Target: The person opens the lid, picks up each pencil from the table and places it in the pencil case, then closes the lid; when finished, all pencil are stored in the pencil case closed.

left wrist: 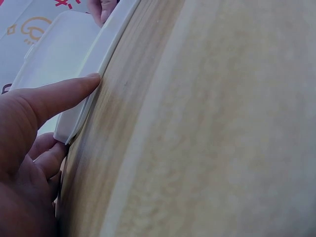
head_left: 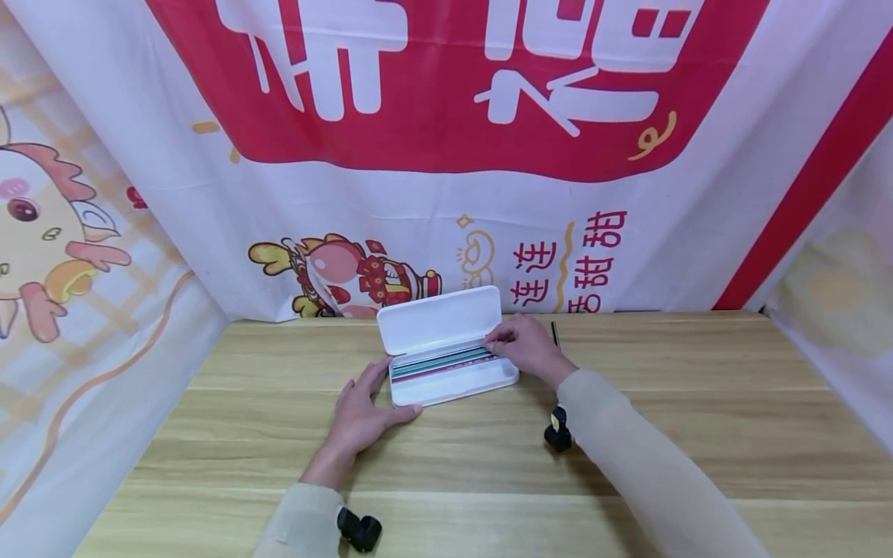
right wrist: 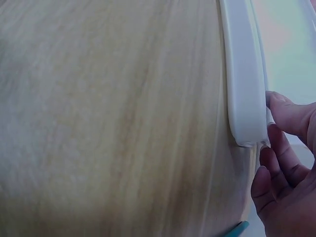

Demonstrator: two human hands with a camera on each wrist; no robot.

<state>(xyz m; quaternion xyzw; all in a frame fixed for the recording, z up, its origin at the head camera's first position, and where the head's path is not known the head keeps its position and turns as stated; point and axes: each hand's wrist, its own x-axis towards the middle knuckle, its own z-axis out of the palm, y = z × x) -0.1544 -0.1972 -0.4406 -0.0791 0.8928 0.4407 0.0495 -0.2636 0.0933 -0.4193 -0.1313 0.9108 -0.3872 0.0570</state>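
A white pencil case [head_left: 453, 387] lies on the table, its lid [head_left: 441, 318] raised at the back. Several pencils [head_left: 436, 366], teal, dark and pinkish red, lie lengthwise in its tray. My left hand [head_left: 359, 418] holds the case's left end, thumb along the front edge and fingers at the side, as the left wrist view also shows. At the right end, my right hand [head_left: 526, 349] reaches over the rim, its fingertips pinching the end of a pencil. In the right wrist view, the hand [right wrist: 291, 163] is beside the case's end and the pencil is hidden.
A dark, slim stick [head_left: 555, 334] lies behind the right hand. In the right wrist view a teal tip [right wrist: 238, 229] shows at the bottom. The wooden table [head_left: 474, 473] meets a printed cloth [head_left: 446, 201] at the back.
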